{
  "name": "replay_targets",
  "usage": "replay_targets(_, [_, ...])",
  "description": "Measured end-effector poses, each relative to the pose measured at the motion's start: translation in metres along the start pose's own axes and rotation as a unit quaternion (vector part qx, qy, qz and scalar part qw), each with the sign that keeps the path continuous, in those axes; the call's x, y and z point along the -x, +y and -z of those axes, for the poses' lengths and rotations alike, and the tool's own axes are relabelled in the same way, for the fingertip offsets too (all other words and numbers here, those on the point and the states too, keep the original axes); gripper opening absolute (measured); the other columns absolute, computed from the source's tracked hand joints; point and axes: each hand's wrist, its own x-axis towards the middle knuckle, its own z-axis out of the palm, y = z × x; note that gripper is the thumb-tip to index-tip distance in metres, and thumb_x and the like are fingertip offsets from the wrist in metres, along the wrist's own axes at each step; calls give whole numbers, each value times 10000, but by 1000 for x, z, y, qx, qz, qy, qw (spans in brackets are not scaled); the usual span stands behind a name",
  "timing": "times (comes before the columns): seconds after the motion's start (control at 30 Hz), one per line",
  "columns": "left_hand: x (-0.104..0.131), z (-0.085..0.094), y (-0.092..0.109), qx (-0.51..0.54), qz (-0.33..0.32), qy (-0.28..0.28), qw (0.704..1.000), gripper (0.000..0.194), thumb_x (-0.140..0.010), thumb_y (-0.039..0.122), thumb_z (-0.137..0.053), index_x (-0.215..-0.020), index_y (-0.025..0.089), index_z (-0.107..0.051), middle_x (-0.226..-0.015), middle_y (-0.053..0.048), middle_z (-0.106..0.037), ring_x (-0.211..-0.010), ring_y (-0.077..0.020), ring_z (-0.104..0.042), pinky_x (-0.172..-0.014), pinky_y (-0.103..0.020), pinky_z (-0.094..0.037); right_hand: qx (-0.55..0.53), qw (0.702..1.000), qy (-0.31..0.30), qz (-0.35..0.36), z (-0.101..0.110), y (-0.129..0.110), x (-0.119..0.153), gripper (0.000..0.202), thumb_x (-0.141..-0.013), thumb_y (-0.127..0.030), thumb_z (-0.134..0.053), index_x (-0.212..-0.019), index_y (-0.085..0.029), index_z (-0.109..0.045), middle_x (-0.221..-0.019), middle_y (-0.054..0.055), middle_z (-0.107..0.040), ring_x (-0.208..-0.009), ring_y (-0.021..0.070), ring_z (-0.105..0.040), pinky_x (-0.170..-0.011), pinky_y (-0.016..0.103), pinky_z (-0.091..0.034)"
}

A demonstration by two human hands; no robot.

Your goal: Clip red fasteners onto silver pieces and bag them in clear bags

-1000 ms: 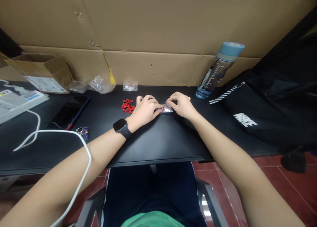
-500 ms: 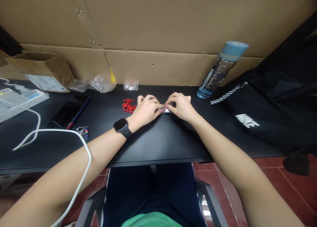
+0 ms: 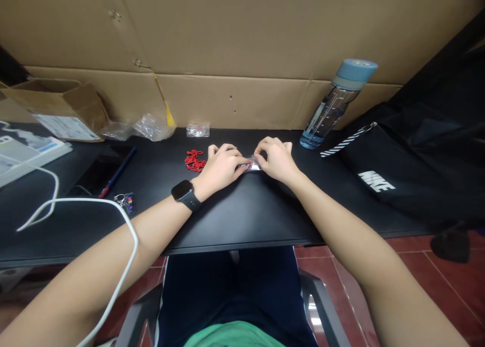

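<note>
A small clear plastic packet (image 3: 254,165) with something red and silvery in it lies on the black desk between my hands. My left hand (image 3: 224,166) pinches its left end between thumb and forefinger; a black watch is on that wrist. At the packet's right end my right hand (image 3: 277,159) has its thumb and fingertips pressed together on the plastic. What exactly is inside the packet is too small to make out. Just left of my left hand lies a tangle of red cord (image 3: 194,161).
Behind the cord sits another clear packet (image 3: 198,130). A water bottle (image 3: 333,104) and a black bag (image 3: 409,170) stand on the right. To the left are a cardboard box (image 3: 64,107), crumpled plastic (image 3: 153,128), a phone (image 3: 96,170), a pen (image 3: 119,171), a keychain (image 3: 127,202) and a white cable (image 3: 131,231).
My right fingers have lifted slightly up and away from the packet's middle, so more of it shows. My left hand keeps its pinch. The whole view has shifted a little.
</note>
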Motion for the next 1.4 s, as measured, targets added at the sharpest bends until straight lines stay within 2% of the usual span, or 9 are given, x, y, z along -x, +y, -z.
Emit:
replay_targets(0.13, [0,0,0,-1,0,1,1000,270,-1045,412,-558,-1143,338,-797,-1135,-74,-775,-1235,-325,-515,-947,-521,-254,6,1000,11,-12,-1,4,-1,166,-937,-228,-537,-856,-207,-680,-1144,110,-681,-1069,308,-558,-869,447,-319])
replay_targets(0.33, [1,1,1,-3,1,0,1000,275,-1049,416,-549,-1155,340,-791,-1137,-80,-780,-1221,-331,-523,-946,-524,-255,24,999,-4,-37,0,12,-3,169,-933,-242,-528,-862,-205,-677,-1167,140,-637,-1096,342,-524,-876,475,-341])
replay_targets(0.53, [1,-1,1,-2,6,3,1000,260,-1037,406,-567,-1137,334,-795,-1136,-86,-776,-1225,-337,-517,-955,-528,-255,41,999,-6,-33,2,15,-2,183,-926,-244,-534,-817,-199,-674,-1176,159,-632,-1115,357,-495,-875,509,-345])
replay_targets(0.83, [3,-6,1,-16,-1,-8,1000,344,-1071,407,-479,-1287,278,-714,-1331,-101,-712,-1314,-337,-488,-971,-519,-293,62,997,-29,-29,-3,19,-2,225,-944,-285,-556,-819,-205,-725,-1179,155,-644,-1118,360,-500,-888,520,-337])
replay_targets(0.93, [4,-6,1,-23,-3,-22,999,377,-1081,425,-447,-1318,279,-701,-1379,-101,-685,-1358,-346,-452,-989,-525,-300,57,998,-17,-29,1,23,-3,206,-932,-253,-563,-957,-231,-766,-1205,148,-663,-1126,363,-507,-889,510,-330])
replay_targets(1.0, [4,-6,2,-24,0,-28,999,393,-1084,435,-433,-1334,280,-693,-1392,-109,-674,-1372,-352,-437,-1002,-529,-305,46,999,-1,-22,6,25,-4,316,-930,-185,-517,-1114,-253,-764,-1243,136,-676,-1136,353,-516,-890,494,-329])
replay_targets(1.1, [4,-6,2,-27,2,-31,999,404,-1084,441,-428,-1353,281,-684,-1405,-117,-661,-1380,-355,-428,-1016,-536,-309,17,999,-20,37,15,25,-4,421,-933,-133,-456,-1183,-270,-765,-1304,104,-694,-1164,333,-531,-908,466,-330])
replay_targets(1.23, [4,-7,3,-35,1,-24,999,407,-1082,442,-429,-1358,287,-686,-1390,-117,-663,-1379,-357,-430,-1025,-549,-315,0,990,-105,98,22,16,1,343,-996,-282,-496,-1185,-321,-779,-1204,68,-767,-1105,305,-593,-908,445,-313])
replay_targets(1.4, [5,-7,3,-53,4,-10,999,412,-1085,422,-417,-1345,276,-702,-1356,-124,-681,-1382,-359,-435,-1036,-564,-318,51,987,-136,68,21,9,6,372,-1046,-517,-466,-1146,-371,-793,-1035,71,-800,-1039,298,-645,-920,473,-280])
